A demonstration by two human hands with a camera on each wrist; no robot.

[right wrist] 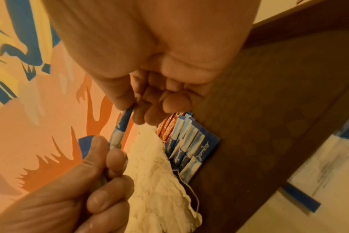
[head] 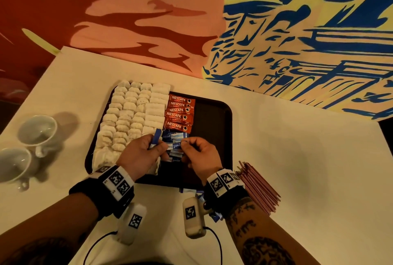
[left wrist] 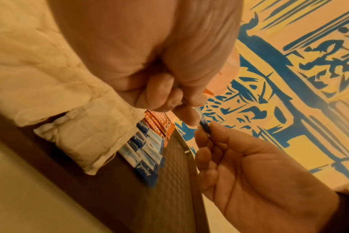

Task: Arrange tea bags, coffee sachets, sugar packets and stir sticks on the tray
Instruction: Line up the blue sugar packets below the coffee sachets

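A dark brown tray [head: 212, 116] holds rows of white tea bags [head: 131, 113], a column of red coffee sachets [head: 179, 113] and, below them, a column of blue-and-white sugar packets [head: 175, 154]. Both hands hover over the sugar column. My left hand [head: 153, 145] grips a few sugar packets [head: 156, 137]. My right hand [head: 189, 145] pinches the end of one sugar packet [head: 177, 145], whose other end is at the left fingers. In the right wrist view that packet [right wrist: 121, 127] spans from my right hand [right wrist: 133, 108] to the left fingers [right wrist: 115, 157]. Stir sticks [head: 258, 188] lie in a pile on the table, right of the tray.
Two white cups [head: 36, 130] lie on the table left of the tray. Loose sugar packets [head: 198, 193] lie on the table near the tray's front edge, partly under my right wrist. The tray's right part [head: 210, 137] is bare. A painted wall stands behind the table.
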